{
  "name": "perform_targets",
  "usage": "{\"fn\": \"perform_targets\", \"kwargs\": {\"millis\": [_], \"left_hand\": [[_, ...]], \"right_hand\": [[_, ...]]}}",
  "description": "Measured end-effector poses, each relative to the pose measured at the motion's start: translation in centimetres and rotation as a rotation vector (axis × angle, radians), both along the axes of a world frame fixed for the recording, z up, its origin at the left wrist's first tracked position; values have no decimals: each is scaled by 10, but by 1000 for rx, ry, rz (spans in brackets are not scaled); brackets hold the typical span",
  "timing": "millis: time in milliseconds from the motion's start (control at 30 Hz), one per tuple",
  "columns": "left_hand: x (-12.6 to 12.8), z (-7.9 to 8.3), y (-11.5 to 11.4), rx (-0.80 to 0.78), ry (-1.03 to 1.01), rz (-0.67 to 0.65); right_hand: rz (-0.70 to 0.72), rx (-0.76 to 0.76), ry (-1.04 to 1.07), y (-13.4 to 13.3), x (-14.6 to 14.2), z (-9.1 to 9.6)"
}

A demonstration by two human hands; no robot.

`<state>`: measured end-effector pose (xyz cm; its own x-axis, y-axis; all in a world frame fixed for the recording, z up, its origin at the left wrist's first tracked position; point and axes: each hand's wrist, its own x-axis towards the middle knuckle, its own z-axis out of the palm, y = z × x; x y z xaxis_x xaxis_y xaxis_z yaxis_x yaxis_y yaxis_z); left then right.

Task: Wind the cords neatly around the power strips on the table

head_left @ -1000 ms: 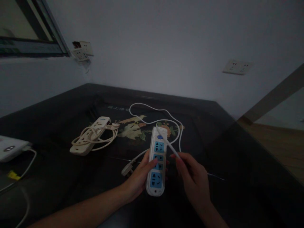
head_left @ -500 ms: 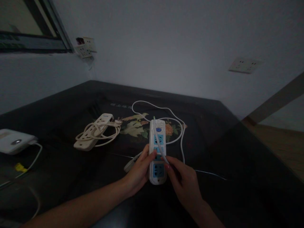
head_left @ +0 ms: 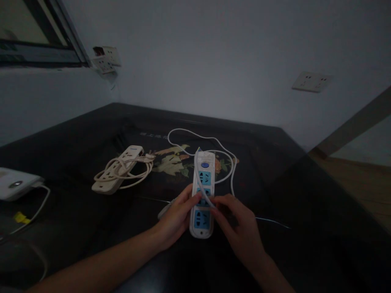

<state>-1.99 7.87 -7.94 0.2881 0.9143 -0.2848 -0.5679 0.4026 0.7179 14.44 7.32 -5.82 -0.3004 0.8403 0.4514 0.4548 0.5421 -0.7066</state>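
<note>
A white power strip with blue sockets lies lengthwise on the dark table. My left hand grips its near left side, thumb on top. My right hand pinches the strip's white cord, which is drawn along the top of the strip from its far end. More of that cord loops beyond and to the right of the strip, and its plug shows just left of my left hand.
A cream power strip wrapped in its own cord lies to the left. A white device with a cable sits at the left edge. Wall sockets are on the back wall, others in the corner.
My right hand has moved left with the cord, from beside the strip to over its middle sockets. The cord now lies along the strip's top. The left hand keeps its grip.
</note>
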Motion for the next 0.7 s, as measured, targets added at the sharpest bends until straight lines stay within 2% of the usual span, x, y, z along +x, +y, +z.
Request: {"fn": "perform_targets", "kwargs": {"millis": [133,333,533,600,700], "left_hand": [[2,5,-2,20,1,-3],[2,8,-3,56,31,-2],[5,15,-7,107,78,-81],[6,18,-11,115,79,-152],[8,18,-16,87,57,-236]], "right_hand": [[31,-14,44,-1,-4,-3],[-64,-79,110,0,3,0],[-199,-203,429,10,10,-2],[-129,-310,537,13,10,-2],[58,-543,712,14,9,2]]}}
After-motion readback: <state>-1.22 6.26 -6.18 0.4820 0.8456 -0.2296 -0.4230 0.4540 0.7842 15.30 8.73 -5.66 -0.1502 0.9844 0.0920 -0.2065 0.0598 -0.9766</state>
